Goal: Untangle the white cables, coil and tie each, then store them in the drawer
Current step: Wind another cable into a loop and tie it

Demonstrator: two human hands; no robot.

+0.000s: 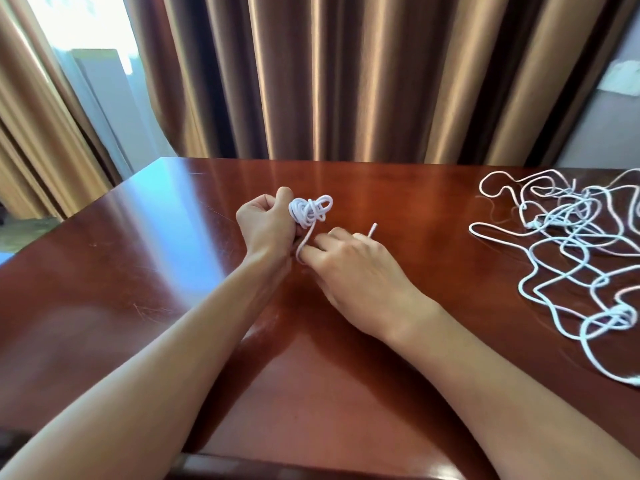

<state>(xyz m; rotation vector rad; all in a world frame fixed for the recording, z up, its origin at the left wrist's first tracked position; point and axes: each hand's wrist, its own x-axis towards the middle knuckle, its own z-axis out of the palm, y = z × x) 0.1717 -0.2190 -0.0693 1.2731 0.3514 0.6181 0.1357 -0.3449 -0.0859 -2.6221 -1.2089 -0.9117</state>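
The left hand (265,226) is closed round a small coil (309,210) of white cable, held above the table (346,393) near its middle. A strand runs from the coil down to the right hand (349,271), which pinches it just beside the left wrist; the free end (372,230) pokes up past the right fingers. The two hands sit close together, nearly touching. Judged step: tying off the coil with its own tail. The remaining tangle (571,247) lies well apart from the coil, at the table's right edge, loose and looped, with what looks like a knot at its near side. No drawer is in view. Risks noted: the coil is small and loosely bunched, so a slack grip by the left hand would let its loops spring open before the wrap is tight. The tail looks short; if the right hand loses it, the tie will unwind. Pulling too hard could crush the loops into a fresh snarl. The tangle hangs near the table edge, and any drag could pull it off.
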